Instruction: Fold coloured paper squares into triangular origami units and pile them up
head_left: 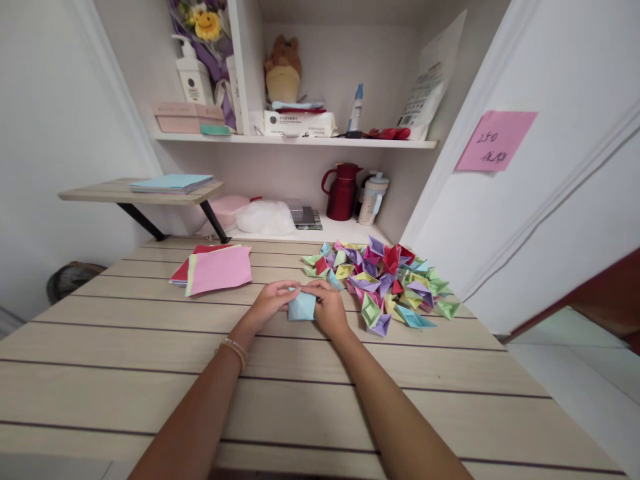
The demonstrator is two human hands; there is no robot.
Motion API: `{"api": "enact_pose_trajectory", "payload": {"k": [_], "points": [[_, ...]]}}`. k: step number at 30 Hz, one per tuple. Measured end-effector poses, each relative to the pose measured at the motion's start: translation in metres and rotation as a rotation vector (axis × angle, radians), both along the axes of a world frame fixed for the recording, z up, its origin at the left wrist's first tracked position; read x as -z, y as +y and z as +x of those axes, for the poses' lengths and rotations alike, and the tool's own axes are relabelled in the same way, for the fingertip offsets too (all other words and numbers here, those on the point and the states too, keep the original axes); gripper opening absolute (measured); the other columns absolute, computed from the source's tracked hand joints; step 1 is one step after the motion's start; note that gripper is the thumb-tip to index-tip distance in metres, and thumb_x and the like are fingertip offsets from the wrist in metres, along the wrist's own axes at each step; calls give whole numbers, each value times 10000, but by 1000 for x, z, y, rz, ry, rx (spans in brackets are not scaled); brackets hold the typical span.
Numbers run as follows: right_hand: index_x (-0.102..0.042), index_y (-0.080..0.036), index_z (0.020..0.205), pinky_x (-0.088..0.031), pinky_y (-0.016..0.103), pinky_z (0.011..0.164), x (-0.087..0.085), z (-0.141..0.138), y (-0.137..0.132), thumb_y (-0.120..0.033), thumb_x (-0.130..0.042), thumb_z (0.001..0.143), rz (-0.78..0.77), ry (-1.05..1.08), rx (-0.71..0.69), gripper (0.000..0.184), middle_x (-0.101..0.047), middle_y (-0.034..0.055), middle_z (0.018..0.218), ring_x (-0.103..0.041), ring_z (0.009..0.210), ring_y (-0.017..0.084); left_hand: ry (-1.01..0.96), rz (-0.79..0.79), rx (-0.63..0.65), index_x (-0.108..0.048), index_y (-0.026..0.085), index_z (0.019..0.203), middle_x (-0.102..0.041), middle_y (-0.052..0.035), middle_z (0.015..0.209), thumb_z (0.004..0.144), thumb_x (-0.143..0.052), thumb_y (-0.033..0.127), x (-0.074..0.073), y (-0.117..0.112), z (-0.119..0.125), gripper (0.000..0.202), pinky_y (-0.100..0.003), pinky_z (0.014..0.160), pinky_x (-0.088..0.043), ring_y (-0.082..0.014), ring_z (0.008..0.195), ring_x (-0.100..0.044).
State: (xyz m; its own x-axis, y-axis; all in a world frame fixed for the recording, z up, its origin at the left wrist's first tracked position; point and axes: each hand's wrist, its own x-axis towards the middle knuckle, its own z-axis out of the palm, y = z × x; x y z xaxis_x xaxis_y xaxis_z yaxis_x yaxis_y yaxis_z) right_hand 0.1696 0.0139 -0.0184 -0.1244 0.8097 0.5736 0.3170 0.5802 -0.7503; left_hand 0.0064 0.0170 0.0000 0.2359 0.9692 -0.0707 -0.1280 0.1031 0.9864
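1. The small blue paper (302, 308) sits directly between the two hands, just above or on the table (280, 413); I cannot tell whether its lower edge touches the wood.
2. Its visible face looks roughly square, so no long axis stands out. The paper hangs below the fingertips, towards the person, with its top edge under them.
3. Neither hand is clearly nearer: the left hand (273, 300) meets its left side and top corner, the right hand (330, 308) its right side and top.
4. Both hands have their fingers closed on the paper, thumbs towards the top edge; the fingers behind it are hidden.
5. Both forearms reach forward and slant inward, with the fingertips almost meeting above the paper. A bracelet (236, 351) circles the left wrist.
6. Folded paper boats (371, 311) lie just right of the right hand; loose sheets (223, 270) lie beyond the left hand, to its left.
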Motion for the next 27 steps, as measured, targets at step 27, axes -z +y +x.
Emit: {"api": "enact_pose_trajectory", "payload": {"k": [27], "points": [[-704, -187, 874, -465, 247, 555, -7, -4, 1, -375, -647, 660, -443, 505, -163, 290, -640, 48, 839, -565, 622, 130, -112, 55, -190, -694, 107, 887, -697, -69, 795, 552, -797, 300, 3, 5, 0, 401, -254, 689, -495, -142, 683, -624]]}}
